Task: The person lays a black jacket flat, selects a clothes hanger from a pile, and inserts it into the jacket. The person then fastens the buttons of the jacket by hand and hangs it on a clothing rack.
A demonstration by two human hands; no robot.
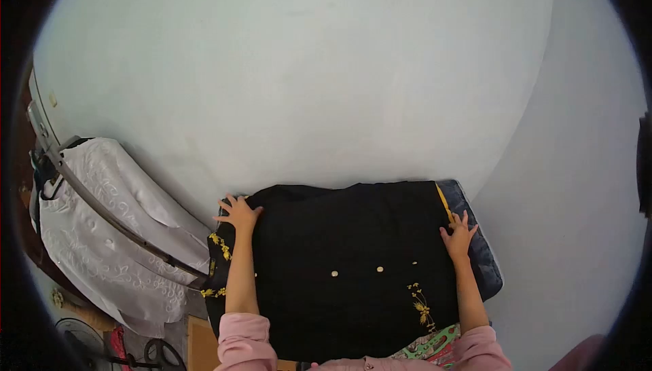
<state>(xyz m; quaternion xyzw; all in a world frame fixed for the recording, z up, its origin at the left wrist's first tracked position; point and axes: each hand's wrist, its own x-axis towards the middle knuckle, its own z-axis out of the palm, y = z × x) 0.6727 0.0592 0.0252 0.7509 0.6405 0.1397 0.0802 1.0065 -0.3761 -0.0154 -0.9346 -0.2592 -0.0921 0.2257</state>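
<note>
A black garment point(353, 235) with round light buttons and yellow embroidered flowers lies spread over a dark blue padded surface point(485, 262). My left hand point(240, 213) rests on the garment's upper left part, fingers spread. Near its right edge, beside a strip of yellow, my right hand point(460, 235) touches the cloth with its fingers apart. Neither hand holds anything that I can see.
At the left, a light embroidered garment point(115, 228) hangs by a curved metal pole point(115, 220). A fan point(78, 337) stands low at the left. Behind the surface is a pale wall point(305, 79). A green and red patterned cloth point(431, 345) lies near my body.
</note>
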